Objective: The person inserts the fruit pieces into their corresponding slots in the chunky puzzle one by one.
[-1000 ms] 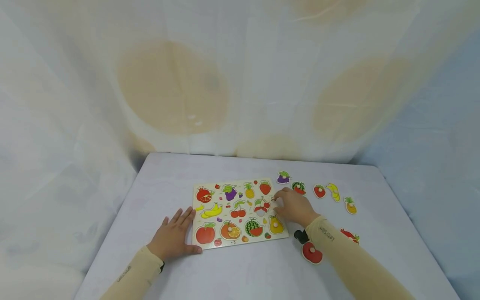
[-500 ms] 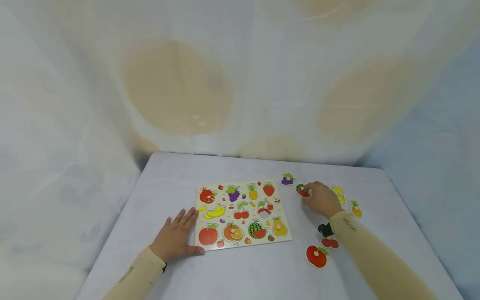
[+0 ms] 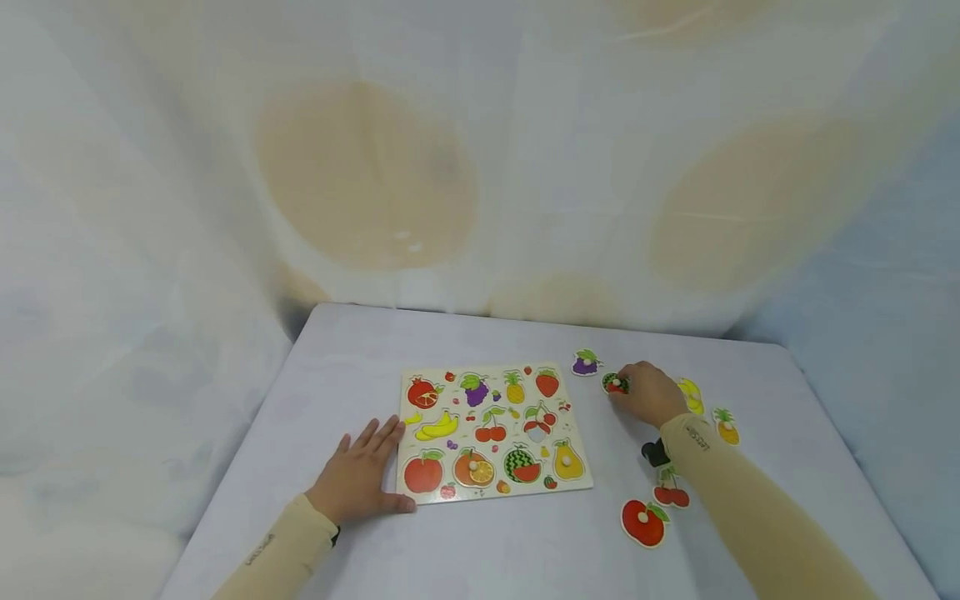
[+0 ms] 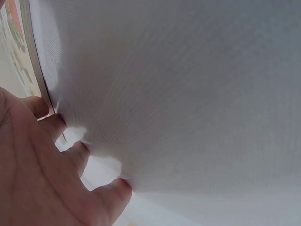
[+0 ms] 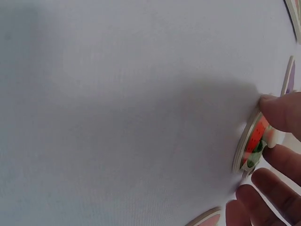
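Observation:
My left hand [image 3: 360,473] lies with straight, spread fingers at the left edge of a fruit puzzle board [image 3: 581,429]; its fingertips press down on the cloth and edge in the left wrist view. Orange [image 3: 473,471] and pear [image 3: 567,465] pieces with knobs sit in the board. To the board's upper right, my right hand [image 3: 649,393] pinches a watermelon puzzle piece [image 3: 614,385]. The right wrist view shows my thumb at that watermelon piece [image 5: 254,141]'s edge and my index finger by its white knob, the piece close over the cloth.
A grape piece [image 3: 586,362] lies left of my right hand. Banana [image 3: 692,395] and pineapple [image 3: 726,426] pieces are at right. Cherry [image 3: 671,492] and apple [image 3: 643,525] pieces lie near my right forearm. A patterned cloth curtain [image 3: 525,208] hangs behind the table.
My right hand has moved right from the board's edge to the watermelon piece and pinches it, covering where the strawberry piece showed. My left hand stays at the board; the whole view has shifted slightly.

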Available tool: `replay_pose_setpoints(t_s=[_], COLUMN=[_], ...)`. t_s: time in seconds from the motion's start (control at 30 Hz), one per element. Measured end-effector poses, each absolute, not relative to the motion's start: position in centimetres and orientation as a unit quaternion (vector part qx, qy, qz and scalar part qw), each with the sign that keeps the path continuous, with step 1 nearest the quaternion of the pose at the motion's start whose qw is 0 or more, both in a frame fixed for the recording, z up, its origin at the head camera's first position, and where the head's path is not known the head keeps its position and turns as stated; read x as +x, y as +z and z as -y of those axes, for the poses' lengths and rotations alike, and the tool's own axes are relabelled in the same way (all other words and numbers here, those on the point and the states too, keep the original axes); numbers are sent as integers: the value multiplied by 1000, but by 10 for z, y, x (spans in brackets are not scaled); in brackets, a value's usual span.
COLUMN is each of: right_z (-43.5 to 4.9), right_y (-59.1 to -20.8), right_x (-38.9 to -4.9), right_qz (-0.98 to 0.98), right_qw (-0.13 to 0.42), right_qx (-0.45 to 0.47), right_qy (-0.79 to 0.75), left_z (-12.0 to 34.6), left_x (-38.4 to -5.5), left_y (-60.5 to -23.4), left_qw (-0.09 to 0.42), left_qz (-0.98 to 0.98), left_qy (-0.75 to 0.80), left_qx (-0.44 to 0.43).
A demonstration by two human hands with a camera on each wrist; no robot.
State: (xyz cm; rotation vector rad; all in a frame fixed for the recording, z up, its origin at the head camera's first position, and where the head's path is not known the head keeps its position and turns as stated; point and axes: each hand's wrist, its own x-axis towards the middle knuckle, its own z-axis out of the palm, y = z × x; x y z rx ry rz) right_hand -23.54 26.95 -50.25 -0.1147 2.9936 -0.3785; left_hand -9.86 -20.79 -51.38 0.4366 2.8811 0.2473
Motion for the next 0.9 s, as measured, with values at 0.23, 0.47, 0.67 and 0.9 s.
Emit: replay_pose_setpoints(t_s=[0.23, 0.47, 0.67, 0.9], right_z=[-269, -268, -270, -270], right_y=[-504, -506, -507, -508], right_x=[-237, -237, -237, -237], right_qz=[-988, -987, -989, -988], right_qw=[62, 47, 38, 45], right_qx=[-33, -27, -27, -31], right_qy=[-141, -150, -143, -146], left_z=[207, 204, 203, 205], left_x=[-98, -98, -98, -98], left_y=[-512, -510, -511, -512], left_qw=[103, 102, 104, 107], left_qz=[-979, -979, -980, -980], left_qy=[88, 93, 91, 87], left_qx=[150, 147, 145, 147])
